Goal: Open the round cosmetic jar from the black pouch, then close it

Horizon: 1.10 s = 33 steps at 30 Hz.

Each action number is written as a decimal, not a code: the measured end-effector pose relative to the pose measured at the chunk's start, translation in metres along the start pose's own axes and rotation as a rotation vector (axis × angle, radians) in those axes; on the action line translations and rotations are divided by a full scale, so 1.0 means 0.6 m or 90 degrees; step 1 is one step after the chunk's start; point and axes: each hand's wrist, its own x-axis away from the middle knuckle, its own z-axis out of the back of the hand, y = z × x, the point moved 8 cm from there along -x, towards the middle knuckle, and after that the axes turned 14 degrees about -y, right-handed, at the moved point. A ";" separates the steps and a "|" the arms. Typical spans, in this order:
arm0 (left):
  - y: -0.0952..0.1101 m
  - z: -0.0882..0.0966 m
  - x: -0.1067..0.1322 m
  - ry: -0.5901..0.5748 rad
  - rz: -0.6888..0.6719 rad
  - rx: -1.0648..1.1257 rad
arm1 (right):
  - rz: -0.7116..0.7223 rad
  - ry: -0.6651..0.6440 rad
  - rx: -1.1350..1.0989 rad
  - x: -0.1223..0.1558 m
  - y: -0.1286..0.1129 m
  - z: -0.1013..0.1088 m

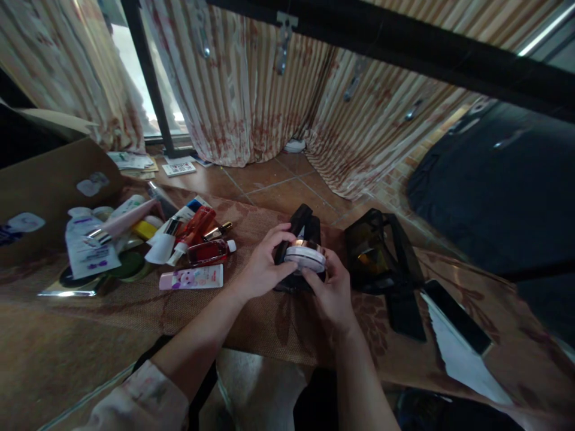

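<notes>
Both hands grip a round, flat cosmetic case [305, 258] with a pale body and a copper-coloured rim. My left hand [269, 260] has its thumb and fingers closed on the left side, while my right hand [330, 287] holds the right side with its thumb at the front edge. Directly behind and below the case is a black object [302, 218], partly covered by my hands; I cannot make out its kind. Right of my hands stands a black see-through mesh bag [381, 251] with something yellowish inside.
To the left lie a pink-capped tube [191, 278], a red bottle [211, 251], a white pouch [90, 245] and several other cosmetics. A cardboard box [54, 191] stands beyond them. Rightward, a phone [458, 317] rests on white paper [467, 359]. A dark bar [404, 54] crosses above.
</notes>
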 end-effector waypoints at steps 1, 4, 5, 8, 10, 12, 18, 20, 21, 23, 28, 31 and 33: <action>0.001 -0.001 0.000 -0.006 -0.002 0.004 | 0.010 -0.003 0.049 0.000 -0.002 -0.002; 0.003 -0.002 0.000 -0.014 -0.007 0.001 | 0.054 0.016 0.177 0.003 -0.014 -0.004; 0.004 -0.002 0.000 -0.015 -0.010 0.002 | 0.069 0.026 0.208 0.004 -0.018 -0.005; 0.005 -0.003 0.000 -0.018 -0.026 0.007 | 0.065 0.036 0.255 0.006 -0.019 -0.006; 0.005 -0.002 0.000 -0.019 -0.037 0.006 | 0.027 0.037 0.255 0.006 -0.010 -0.004; 0.006 -0.002 0.001 -0.017 -0.048 0.005 | -0.015 0.025 0.217 0.005 0.002 -0.004; 0.008 -0.001 0.000 -0.009 -0.054 0.007 | -0.032 -0.038 -0.052 -0.002 0.017 -0.014; 0.007 0.004 0.000 0.002 -0.046 0.011 | -0.034 -0.043 -0.133 -0.004 0.017 -0.016; 0.006 0.006 0.000 0.007 -0.044 0.012 | -0.035 -0.040 -0.171 -0.004 0.018 -0.016; 0.006 0.010 0.000 0.011 -0.046 0.013 | -0.039 -0.024 -0.234 -0.005 0.019 -0.015; 0.005 0.010 0.000 -0.017 -0.058 0.011 | -0.073 -0.010 -0.312 -0.006 0.028 -0.019; 0.007 0.004 -0.001 -0.050 -0.058 0.003 | -0.068 -0.019 -0.338 -0.007 0.026 -0.021; 0.006 0.004 0.000 -0.051 -0.054 0.012 | -0.056 0.008 -0.346 -0.006 0.023 -0.015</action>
